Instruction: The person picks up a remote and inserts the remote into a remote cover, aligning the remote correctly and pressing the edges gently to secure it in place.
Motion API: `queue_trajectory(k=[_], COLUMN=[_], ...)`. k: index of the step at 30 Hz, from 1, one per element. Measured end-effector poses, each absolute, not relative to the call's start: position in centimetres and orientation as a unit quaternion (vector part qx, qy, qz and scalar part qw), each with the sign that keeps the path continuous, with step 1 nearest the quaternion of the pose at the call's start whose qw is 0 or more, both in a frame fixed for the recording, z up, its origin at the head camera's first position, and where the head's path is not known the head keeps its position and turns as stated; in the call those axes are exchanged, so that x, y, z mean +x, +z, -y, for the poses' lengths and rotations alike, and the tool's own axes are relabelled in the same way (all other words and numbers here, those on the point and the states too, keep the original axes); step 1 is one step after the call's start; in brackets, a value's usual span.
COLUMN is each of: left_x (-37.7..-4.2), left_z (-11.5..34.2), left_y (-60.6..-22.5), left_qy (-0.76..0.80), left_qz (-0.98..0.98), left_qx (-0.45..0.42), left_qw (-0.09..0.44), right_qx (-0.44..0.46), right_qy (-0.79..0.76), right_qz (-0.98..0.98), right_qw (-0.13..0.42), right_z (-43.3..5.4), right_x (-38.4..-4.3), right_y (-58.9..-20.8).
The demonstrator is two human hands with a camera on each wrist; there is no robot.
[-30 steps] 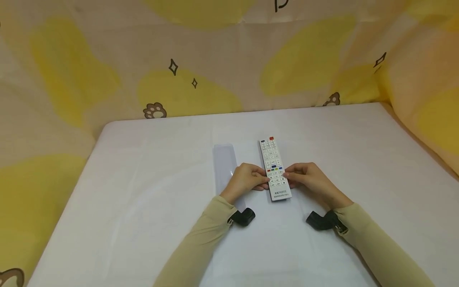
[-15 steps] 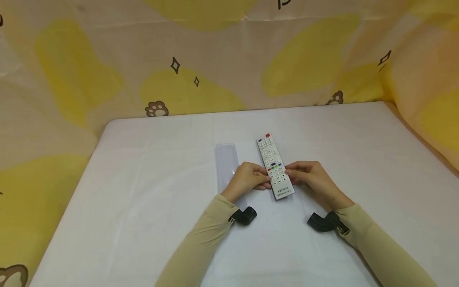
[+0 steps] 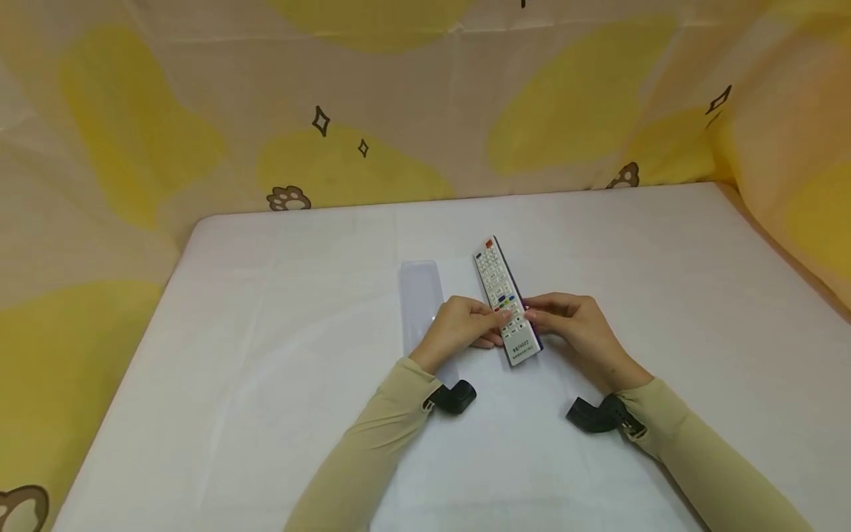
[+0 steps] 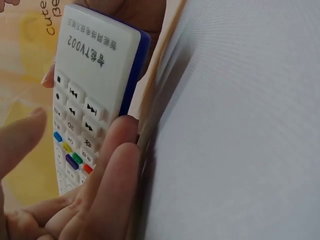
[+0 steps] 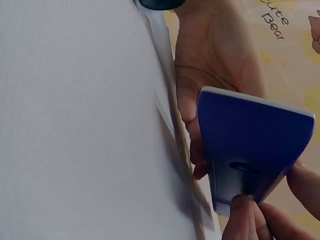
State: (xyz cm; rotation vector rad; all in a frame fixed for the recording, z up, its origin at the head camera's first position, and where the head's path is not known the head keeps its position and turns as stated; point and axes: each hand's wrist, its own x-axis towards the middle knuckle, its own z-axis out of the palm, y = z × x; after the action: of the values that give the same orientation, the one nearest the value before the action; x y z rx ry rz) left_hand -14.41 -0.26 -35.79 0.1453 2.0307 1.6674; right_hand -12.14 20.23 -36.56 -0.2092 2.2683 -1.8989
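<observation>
Your right hand [image 3: 575, 325] pinches the TV remote [image 3: 504, 290] at its right edge, fingers clamped against its blue back, apparently to hold it tilted; your left hand [image 3: 457, 325] has its fingers along the opposite edge, seemingly as a prop, its thumb apart from the keys. The remote sits between both hands, right of the frame's centre, near the clear plastic piece [image 3: 419, 295].
</observation>
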Motion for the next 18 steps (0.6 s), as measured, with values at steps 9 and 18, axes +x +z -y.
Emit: queue_trajectory(k=[9, 18], left_x=[-14.3, -14.1], left_z=[0.3, 0.3], left_y=[-35.5, -35.5], left_qy=[0.593, 0.608], left_qz=[-0.762, -0.749], left_qx=[0.069, 0.073], left_qw=[0.249, 0.254], right_qx=[-0.097, -0.089], right_qy=[-0.588, -0.606], right_qz=[-0.801, -0.787], right_qw=[0.060, 0.075], right_z=[-19.4, -19.1], right_x=[-11.7, -11.1], right_y=[-36.1, -36.0])
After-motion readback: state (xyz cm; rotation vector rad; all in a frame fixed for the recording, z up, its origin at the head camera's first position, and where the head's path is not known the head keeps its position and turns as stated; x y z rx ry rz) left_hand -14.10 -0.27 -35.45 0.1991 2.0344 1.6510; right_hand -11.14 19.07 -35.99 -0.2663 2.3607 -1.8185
